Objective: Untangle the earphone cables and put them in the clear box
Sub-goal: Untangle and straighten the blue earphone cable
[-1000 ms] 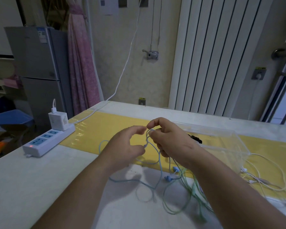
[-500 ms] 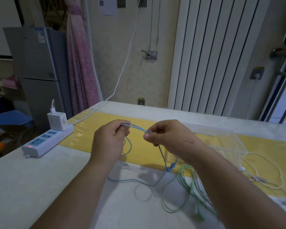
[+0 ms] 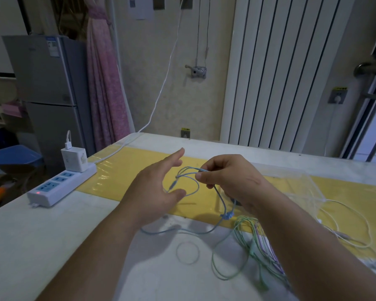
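Left hand (image 3: 154,192): fingers straight and spread, holding nothing, just left of the loops.
Blue earphone cable (image 3: 192,178): loops held in the air over the yellow mat (image 3: 117,170); its tail drops to the near table.
Right hand (image 3: 232,181): thumb and forefinger pinch the loops. With only this one hold, they could spring apart.
Green cable bundle (image 3: 226,266): near right, close to the blue tail. Lifting the blue may snag it.
Clear box (image 3: 306,183): right, beyond the right wrist. Probably light, so a dragged cable could shove it.

The left hand (image 3: 155,187) lets go of the blue cable (image 3: 190,172) and spreads open; the right hand (image 3: 230,181) now pinches it alone.
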A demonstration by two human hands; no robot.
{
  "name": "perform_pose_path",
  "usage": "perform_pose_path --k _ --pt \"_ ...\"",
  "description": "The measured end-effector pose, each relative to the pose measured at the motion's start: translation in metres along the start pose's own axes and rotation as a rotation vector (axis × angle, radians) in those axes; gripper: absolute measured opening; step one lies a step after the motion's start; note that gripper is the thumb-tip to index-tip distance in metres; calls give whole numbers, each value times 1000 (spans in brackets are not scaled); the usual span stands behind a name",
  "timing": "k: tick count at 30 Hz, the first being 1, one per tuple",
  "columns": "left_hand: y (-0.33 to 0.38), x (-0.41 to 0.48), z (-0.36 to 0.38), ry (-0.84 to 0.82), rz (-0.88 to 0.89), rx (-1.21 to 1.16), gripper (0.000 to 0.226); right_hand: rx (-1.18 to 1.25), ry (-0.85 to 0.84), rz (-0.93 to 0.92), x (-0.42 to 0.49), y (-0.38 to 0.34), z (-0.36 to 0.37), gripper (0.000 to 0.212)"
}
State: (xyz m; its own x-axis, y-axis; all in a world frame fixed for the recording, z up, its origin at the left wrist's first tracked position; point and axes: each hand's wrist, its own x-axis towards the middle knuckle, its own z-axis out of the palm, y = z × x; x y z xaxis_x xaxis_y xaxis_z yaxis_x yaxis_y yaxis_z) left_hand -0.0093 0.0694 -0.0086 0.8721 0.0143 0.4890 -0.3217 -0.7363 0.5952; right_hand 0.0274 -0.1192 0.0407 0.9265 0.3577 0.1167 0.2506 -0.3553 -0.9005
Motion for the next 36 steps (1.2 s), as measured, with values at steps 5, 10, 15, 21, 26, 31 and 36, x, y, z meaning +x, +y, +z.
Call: perform_pose_path --k 5,10,15,21,26,31,36 --pt "0 0 5 -82 20 -128 66 -49 -40 -27 0 1 4 11" --pt "1 2 4 -76 -27 -320 31 -125 -20 -47 1 3 6 11" --pt "-1 2 4 46 -28 -218 18 -182 6 -68 2 2 9 14" --pt "-7 6 5 210 65 288 8 -267 -98 43 -1 0 6 17" --pt "-15 6 -3 368 -182 461 12 -206 -61 91 -1 1 0 22" --pt "-21 7 -7 475 -202 589 10 -91 100 32 2 0 -8 24" --pt "-18 5 -9 427 -215 490 13 -45 139 -29 3 0 -6 24"
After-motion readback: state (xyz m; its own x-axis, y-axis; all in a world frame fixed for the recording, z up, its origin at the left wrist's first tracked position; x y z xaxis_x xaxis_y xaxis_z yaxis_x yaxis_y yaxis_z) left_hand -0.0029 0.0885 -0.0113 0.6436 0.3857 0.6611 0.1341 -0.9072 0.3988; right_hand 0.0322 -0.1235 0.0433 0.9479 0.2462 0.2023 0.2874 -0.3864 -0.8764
